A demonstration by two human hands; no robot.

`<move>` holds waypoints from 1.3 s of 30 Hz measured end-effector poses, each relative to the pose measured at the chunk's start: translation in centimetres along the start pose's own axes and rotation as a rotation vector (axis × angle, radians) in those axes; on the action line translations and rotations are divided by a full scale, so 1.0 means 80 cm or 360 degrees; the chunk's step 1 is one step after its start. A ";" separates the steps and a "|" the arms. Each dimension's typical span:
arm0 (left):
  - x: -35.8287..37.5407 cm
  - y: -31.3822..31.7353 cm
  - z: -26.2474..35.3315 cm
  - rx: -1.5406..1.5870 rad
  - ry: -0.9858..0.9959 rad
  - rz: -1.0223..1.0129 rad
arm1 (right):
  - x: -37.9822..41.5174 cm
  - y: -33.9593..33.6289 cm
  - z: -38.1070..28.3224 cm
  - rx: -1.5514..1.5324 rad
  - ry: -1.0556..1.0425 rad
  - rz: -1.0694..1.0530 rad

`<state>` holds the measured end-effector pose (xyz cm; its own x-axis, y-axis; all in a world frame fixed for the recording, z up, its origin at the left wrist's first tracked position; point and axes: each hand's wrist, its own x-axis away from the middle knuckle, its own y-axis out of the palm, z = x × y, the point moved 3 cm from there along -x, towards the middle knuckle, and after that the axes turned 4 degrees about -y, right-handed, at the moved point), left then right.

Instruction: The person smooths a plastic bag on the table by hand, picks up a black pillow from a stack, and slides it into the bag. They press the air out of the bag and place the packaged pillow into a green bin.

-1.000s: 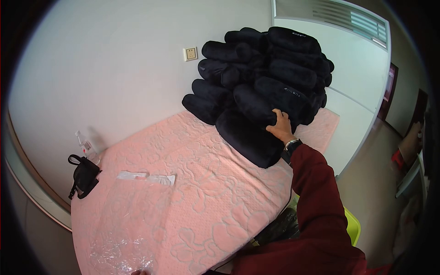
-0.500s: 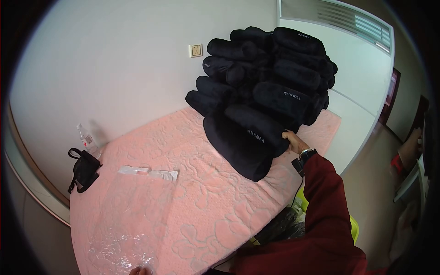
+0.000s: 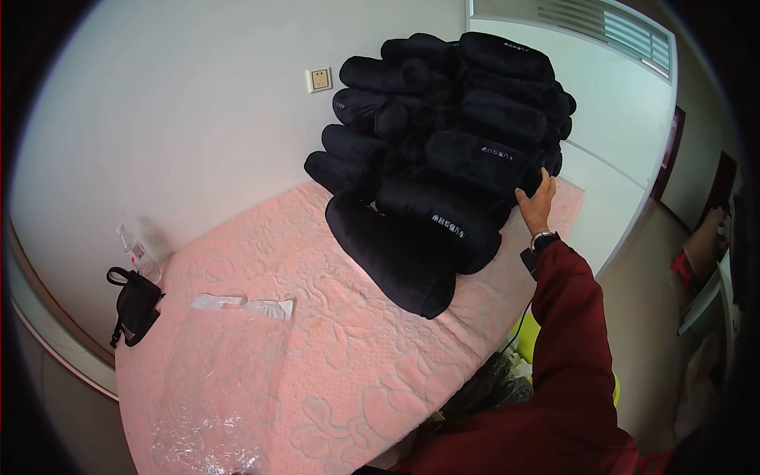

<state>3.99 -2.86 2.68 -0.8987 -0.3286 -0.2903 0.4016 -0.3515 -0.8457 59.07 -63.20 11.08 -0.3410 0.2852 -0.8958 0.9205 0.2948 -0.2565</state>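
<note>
A heap of black plush cylindrical pillows lies on the pink quilted cover (image 3: 340, 396), several with white lettering. My right hand (image 3: 537, 203) is at the right side of the heap, thumb and fingers apart, reaching to the end of a lettered pillow (image 3: 483, 158); its fingertips appear to touch it. Below that lies another lettered pillow (image 3: 439, 222), and in front of it a plain-looking pillow (image 3: 388, 257) slants toward me. A clear plastic bag (image 3: 222, 380) with a white strip at its top edge lies flat at the left. My left hand is out of the frame.
A small black bag (image 3: 136, 307) and a clear bottle (image 3: 138, 252) stand by the wall at the left. A wall socket (image 3: 319, 79) sits behind the heap. A white partition (image 3: 609, 174) borders the right side. Below the near edge is a yellow-green bin (image 3: 526, 336) with dark plastic.
My right hand has let go of the lower pillow's end and moved up to a higher one. That lower pillow's lettering shows more fully. My left fingers have left the bottom edge.
</note>
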 end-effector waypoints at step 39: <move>0.003 0.003 -0.003 -0.0007 0.0173 0.0125 | 0.075 -0.069 -0.257 -0.2907 0.1577 -0.1193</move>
<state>3.85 -2.81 2.33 -0.8785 -0.2578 -0.4023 0.4709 -0.3243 -0.8204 48.05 -44.38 14.59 -0.9478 -0.1934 -0.2535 -0.3171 0.6549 0.6859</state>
